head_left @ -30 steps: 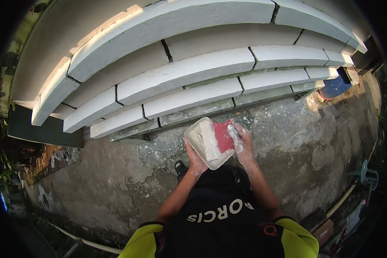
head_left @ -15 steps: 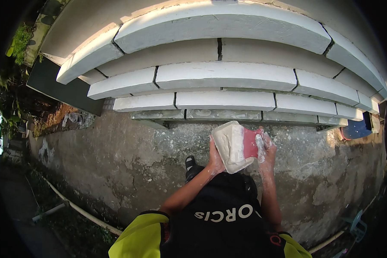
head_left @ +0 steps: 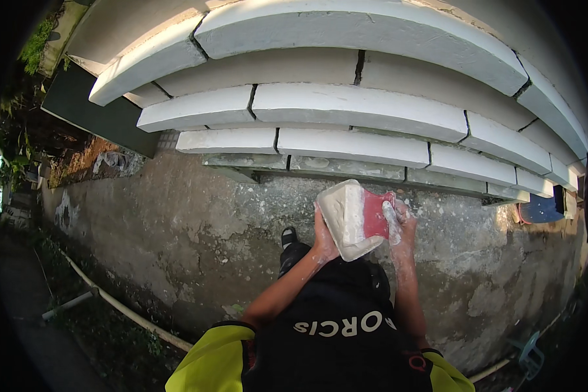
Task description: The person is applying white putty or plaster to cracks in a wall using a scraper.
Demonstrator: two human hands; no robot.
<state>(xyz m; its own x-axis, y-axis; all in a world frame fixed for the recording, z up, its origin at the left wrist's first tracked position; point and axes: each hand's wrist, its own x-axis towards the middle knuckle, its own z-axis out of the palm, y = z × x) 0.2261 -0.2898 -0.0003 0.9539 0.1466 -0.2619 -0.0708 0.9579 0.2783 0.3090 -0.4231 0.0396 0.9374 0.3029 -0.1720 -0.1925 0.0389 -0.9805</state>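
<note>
My left hand is wrapped around the near left side of a pale, roughly rectangular tub smeared with white putty. Its fingers under the tub are mostly hidden. From the other side my right hand grips a flat red putty scraper, with the thumb on its face. The scraper's wide edge meets the putty-coated side of the tub. White putty clings to my right fingers and wrist. Both hands are held in front of my body, above the ground.
White horizontal ledges with dark vertical gaps rise in steps just ahead. Below lies stained, white-spattered concrete. A blue container stands at the far right. A pale pipe runs along the near left, and a light-blue plastic object lies near right.
The view has turned slightly, so the ledges sit higher and further right. The tub and scraper have shifted a little left, both still in my hands.
</note>
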